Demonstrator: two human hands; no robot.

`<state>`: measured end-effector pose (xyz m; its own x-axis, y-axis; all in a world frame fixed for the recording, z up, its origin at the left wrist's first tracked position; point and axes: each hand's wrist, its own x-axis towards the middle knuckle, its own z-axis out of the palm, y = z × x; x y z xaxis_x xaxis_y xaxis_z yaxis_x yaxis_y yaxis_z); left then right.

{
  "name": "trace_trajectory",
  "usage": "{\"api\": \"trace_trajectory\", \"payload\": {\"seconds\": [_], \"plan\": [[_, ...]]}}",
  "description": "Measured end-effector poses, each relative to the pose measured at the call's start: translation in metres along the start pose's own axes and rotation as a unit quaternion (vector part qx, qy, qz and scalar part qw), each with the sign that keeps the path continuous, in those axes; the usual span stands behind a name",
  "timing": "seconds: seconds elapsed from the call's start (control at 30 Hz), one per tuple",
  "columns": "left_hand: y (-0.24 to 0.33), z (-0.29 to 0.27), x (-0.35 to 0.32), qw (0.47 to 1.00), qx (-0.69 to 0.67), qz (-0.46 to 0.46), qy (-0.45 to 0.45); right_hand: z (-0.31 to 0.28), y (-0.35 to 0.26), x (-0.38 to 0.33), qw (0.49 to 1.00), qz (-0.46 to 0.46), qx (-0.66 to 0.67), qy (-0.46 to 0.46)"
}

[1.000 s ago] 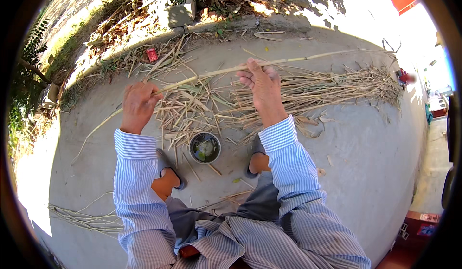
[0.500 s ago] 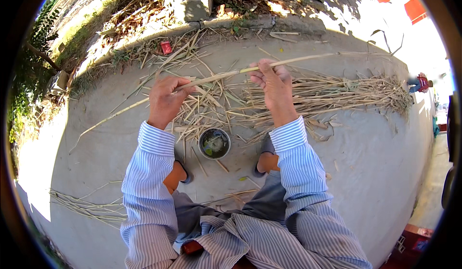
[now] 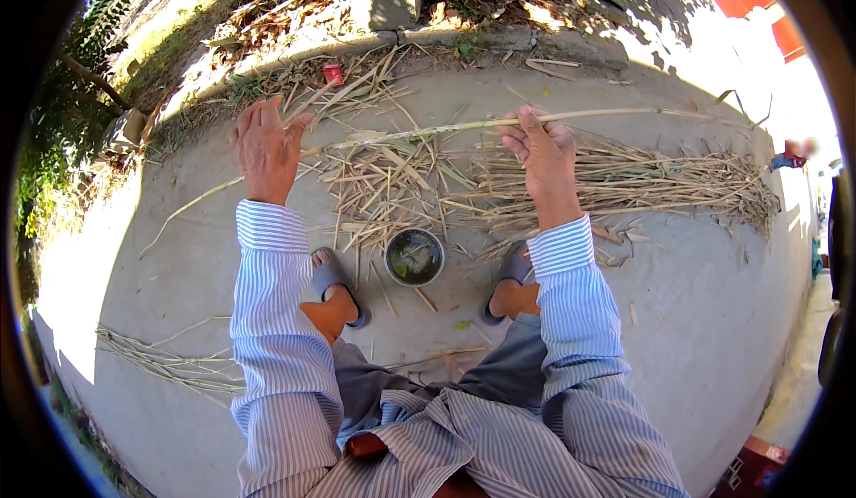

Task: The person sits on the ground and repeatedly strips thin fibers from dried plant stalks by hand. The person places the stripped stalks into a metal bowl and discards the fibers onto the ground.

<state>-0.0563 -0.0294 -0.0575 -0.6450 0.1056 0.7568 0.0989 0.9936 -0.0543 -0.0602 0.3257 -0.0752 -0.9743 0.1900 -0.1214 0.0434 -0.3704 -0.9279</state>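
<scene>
A long pale stalk [image 3: 428,131] stretches across in front of me, its thin end bending down at the left. My right hand [image 3: 546,152] is closed, pinching the stalk between thumb and fingers. Left of it, my left hand [image 3: 267,155] is raised over the stalk and hides a short length of it. Between its thumb and fingers, a strip of dry leaf sheath [image 3: 309,103] sticks up; the grip on it is partly hidden. Below the hands, a round metal bowl [image 3: 415,258] with dark liquid and green bits stands between my feet.
A bundle of dry stalks [image 3: 615,177] lies to the right, beside scattered peelings [image 3: 392,186]. Thinner stalks [image 3: 174,360] lie at the lower left. A red packet [image 3: 333,74] rests near the stone edging [image 3: 499,38]. Another person [image 3: 790,155] is far right.
My left hand has come off the stalk and moved left and up, with a dry strip now at its thumb. My right hand keeps its pinch. The whole view has shifted slightly.
</scene>
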Motion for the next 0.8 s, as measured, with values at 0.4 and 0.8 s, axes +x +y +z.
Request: {"api": "trace_trajectory", "payload": {"seconds": [0.4,0.8], "plan": [[0.015,0.020,-0.021,0.941,-0.249,0.041,-0.224,-0.004,-0.005,0.007,1.000,-0.017,-0.016,-0.007],[0.070,0.012,-0.015,0.848,-0.458,-0.065,-0.257,0.011,-0.017,-0.007,0.996,-0.037,-0.069,-0.047]]}}
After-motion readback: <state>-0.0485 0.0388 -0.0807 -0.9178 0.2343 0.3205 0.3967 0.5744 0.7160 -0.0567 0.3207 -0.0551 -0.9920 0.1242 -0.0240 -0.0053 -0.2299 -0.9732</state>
